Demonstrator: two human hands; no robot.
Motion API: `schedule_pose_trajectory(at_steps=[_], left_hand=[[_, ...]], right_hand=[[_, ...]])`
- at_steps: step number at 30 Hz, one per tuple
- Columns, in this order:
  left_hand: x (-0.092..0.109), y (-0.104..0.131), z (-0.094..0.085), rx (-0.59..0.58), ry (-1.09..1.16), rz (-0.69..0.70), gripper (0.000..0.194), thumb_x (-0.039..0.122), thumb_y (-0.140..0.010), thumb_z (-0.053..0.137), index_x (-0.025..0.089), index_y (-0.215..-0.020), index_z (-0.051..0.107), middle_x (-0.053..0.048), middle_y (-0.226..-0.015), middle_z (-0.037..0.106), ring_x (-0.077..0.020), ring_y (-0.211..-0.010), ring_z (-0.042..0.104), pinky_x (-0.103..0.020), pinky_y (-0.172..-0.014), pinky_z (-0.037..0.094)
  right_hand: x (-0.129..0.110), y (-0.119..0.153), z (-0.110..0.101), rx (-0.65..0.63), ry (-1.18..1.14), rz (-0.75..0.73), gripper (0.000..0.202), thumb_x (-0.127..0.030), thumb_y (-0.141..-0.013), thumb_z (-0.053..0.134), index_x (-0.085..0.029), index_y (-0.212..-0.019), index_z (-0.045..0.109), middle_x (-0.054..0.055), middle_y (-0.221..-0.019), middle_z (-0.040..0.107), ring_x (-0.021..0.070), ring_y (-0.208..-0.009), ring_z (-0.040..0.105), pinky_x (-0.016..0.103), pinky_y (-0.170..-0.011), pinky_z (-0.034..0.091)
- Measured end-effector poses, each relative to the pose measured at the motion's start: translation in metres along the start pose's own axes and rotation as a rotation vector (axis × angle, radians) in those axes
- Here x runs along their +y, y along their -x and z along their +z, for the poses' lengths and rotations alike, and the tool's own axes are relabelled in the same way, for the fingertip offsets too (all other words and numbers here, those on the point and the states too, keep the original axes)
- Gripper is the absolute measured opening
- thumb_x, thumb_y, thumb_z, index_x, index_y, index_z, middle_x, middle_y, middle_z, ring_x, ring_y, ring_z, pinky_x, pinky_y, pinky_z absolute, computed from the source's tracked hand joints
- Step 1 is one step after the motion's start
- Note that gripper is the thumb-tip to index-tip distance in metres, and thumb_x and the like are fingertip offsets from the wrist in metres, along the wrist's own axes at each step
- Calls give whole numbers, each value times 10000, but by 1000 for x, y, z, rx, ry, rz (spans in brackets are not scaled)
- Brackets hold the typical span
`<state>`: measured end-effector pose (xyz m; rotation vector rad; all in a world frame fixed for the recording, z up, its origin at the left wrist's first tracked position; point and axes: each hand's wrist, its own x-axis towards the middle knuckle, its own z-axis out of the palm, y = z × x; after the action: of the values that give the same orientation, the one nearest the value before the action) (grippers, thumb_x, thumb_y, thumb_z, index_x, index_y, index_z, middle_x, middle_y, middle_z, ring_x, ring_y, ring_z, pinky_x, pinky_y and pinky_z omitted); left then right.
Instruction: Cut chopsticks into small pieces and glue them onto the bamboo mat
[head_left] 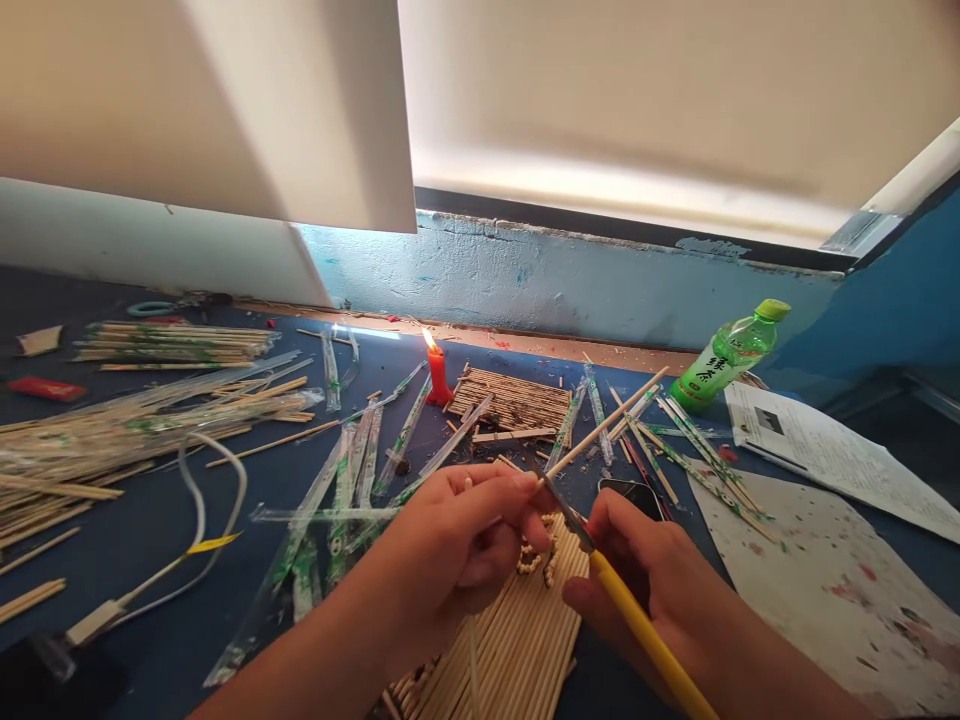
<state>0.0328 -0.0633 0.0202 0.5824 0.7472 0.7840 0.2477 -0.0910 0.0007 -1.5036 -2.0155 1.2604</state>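
Observation:
Near the middle, my left hand [480,530] pinches a thin wooden stick [607,423] that points up to the right. My right hand [645,560] is closed around a tool with a yellow handle [645,635]. The tool's dark metal end touches or crosses the stick beside my left fingertips; its exact shape is hard to make out. Beneath my hands lies a panel of sticks laid side by side [499,655], with small pale pieces on it. A smaller panel of darkened sticks [517,400] lies farther back.
A lit red candle [438,377] stands behind my left hand. A green bottle [724,360] leans at the right, near papers [840,455]. Plastic wrappers [341,490], stick bundles [172,345] and a white cable [196,490] cover the left side. A phone [630,494] lies behind my right hand.

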Motion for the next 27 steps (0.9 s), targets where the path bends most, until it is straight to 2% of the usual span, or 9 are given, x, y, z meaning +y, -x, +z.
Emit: schedule_pose_trajectory(at_steps=[4,9,17,22,27], left_hand=[[0,0,-1,-82,38,1,236,247,-940,581,94,-827,721,-22,-674,647,13,-329,260,-119,-315,157],[0,-1,-3,-90,66,-13,198,206,-944,605,105,-815,715,32,-589,551,11,-336,247,-108,-314,154],[-1,1,-4,-92,65,-31,200,214,-949,603,108,-826,720,61,-586,448,13,-342,236,-116,-314,134],[-1,2,-6,-124,51,-15,217,229,-952,590,111,-820,716,59,-606,423,13,-364,235,-124,-332,124],[0,0,-4,-126,74,-22,217,210,-950,578,118,-805,711,62,-593,417,14,-353,233,-129,-334,121]], right_hand=[[-2,0,-3,-33,-45,1,387,-565,-907,635,-220,-914,459,-46,-730,497,113,-628,423,232,-540,334],[-4,0,-5,-87,-117,53,384,-547,-905,653,-221,-940,454,-38,-803,491,119,-689,432,220,-596,386],[-5,-1,-6,-81,-136,38,370,-503,-897,684,-222,-930,446,-44,-779,476,113,-664,397,219,-571,346],[-11,-3,-8,-106,-199,35,418,-522,-850,729,-216,-898,449,-55,-740,439,113,-656,377,227,-572,322],[-15,-2,-10,-132,-250,48,413,-534,-862,710,-213,-912,455,-51,-768,432,110,-664,360,219,-580,324]])
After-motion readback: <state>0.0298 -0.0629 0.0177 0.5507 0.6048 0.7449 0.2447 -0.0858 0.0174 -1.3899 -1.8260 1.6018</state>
